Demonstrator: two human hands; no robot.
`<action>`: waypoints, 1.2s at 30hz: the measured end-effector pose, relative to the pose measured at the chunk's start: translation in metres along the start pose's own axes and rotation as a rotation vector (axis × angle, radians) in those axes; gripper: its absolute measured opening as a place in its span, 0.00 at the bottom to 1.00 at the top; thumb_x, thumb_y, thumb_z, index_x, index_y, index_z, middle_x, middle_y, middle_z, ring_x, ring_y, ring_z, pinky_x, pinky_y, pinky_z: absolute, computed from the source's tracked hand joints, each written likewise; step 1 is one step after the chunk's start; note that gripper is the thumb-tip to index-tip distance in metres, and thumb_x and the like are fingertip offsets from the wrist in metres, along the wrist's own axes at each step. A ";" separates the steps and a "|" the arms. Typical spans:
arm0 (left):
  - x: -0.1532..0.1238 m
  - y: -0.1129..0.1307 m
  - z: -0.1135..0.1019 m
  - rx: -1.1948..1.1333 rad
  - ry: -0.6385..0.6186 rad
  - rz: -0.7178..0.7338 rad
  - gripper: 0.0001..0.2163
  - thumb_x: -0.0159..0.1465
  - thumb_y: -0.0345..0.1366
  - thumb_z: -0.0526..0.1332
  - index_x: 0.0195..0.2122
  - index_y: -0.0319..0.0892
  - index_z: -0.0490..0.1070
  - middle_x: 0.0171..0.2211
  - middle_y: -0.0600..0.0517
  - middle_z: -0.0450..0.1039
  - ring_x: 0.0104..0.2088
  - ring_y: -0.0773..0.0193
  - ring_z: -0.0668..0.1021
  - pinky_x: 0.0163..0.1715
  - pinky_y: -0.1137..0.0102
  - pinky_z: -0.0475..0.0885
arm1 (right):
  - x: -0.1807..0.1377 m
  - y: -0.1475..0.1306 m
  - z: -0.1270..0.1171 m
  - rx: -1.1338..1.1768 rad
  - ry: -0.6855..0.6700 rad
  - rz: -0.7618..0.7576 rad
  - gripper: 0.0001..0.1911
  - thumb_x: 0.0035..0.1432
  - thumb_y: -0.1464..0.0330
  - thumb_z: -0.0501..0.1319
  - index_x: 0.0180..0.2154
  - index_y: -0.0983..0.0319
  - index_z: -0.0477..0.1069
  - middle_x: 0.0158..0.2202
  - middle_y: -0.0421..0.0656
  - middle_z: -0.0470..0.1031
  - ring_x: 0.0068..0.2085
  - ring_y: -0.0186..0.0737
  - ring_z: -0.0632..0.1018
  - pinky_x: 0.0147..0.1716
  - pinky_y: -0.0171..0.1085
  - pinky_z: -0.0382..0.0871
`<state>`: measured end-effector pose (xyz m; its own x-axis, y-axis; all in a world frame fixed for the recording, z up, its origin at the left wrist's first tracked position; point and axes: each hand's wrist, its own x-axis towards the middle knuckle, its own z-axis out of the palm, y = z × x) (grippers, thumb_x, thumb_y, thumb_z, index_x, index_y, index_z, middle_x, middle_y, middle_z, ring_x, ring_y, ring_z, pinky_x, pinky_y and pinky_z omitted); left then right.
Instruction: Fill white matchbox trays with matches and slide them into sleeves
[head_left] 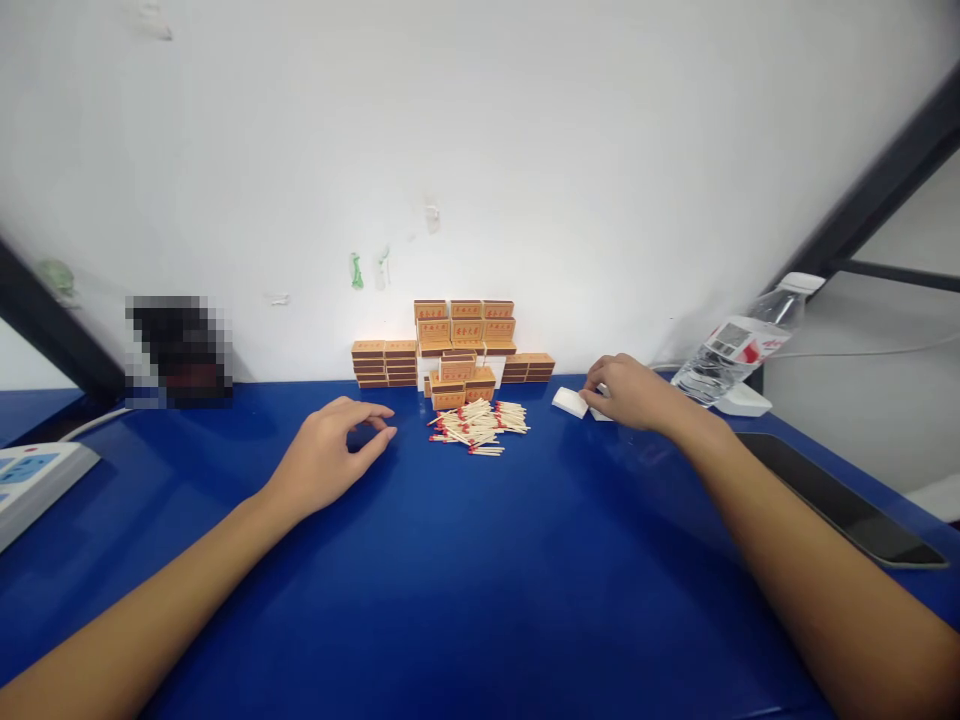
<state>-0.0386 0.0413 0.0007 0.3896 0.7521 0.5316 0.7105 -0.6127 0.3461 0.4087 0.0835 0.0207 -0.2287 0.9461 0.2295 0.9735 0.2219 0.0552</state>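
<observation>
My left hand (334, 447) hovers over the blue table, thumb and forefinger apart, with nothing between them. To its right lies a loose heap of red-tipped matches (476, 425). Right behind the heap stand orange-brown matchboxes (448, 388), stacked in tiers on and in front of white pieces. On the right, the fingers of my right hand (626, 390) are closed at a small white tray (602, 414), which they partly cover. Another small white tray (570, 402), shaped like a matchbox drawer, rests just left of those fingers.
Lower matchbox stacks (384, 364) flank the middle against the white wall. A tilted plastic bottle (739, 345) and a dark phone-like slab (844, 500) are on the right. A white-and-blue device (41, 480) sits at the left edge, near a pixelated dark object (180, 350).
</observation>
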 end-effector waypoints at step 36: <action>0.084 -0.076 0.007 -0.349 0.195 -0.528 0.25 0.49 0.45 0.78 0.40 0.43 0.68 0.39 0.48 0.77 0.40 0.55 0.80 0.45 0.59 0.76 | -0.004 -0.022 -0.008 -0.030 0.015 -0.017 0.12 0.69 0.62 0.59 0.44 0.62 0.78 0.46 0.53 0.81 0.52 0.57 0.75 0.47 0.48 0.67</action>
<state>-0.0559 0.1531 0.0135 -0.0960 0.9353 0.3405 0.5328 -0.2407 0.8113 0.3880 0.0728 0.0261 -0.2450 0.9386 0.2429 0.9692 0.2302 0.0879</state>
